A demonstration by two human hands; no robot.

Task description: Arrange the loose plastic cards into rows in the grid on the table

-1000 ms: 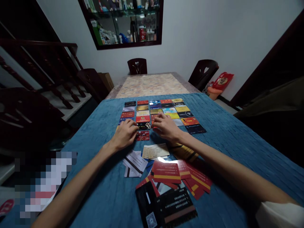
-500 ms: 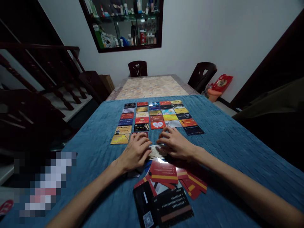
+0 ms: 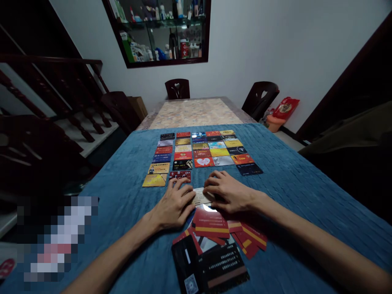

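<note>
A cream card with small print lies between my two hands, just above a loose heap of cards. My left hand rests palm down at its left edge, open, the fingers apart and the index fingertip at the card. From the right, my right hand has its fingers curled over the card's right end, with the thumb low. Below are several red cards with yellow stripes and a black card with a brown stripe. A dark red card shows just beyond my left fingertips.
Several cards lie in columns on the blue cloth, among them a yellow card, a silver card and a dark blue card. Chairs, one a dark chair, stand around the table. A glass cabinet is set into the wall.
Both hands have drawn slightly toward me. More of the dark red card and the silver card shows beyond my fingers. The cards in the columns stay in place.
</note>
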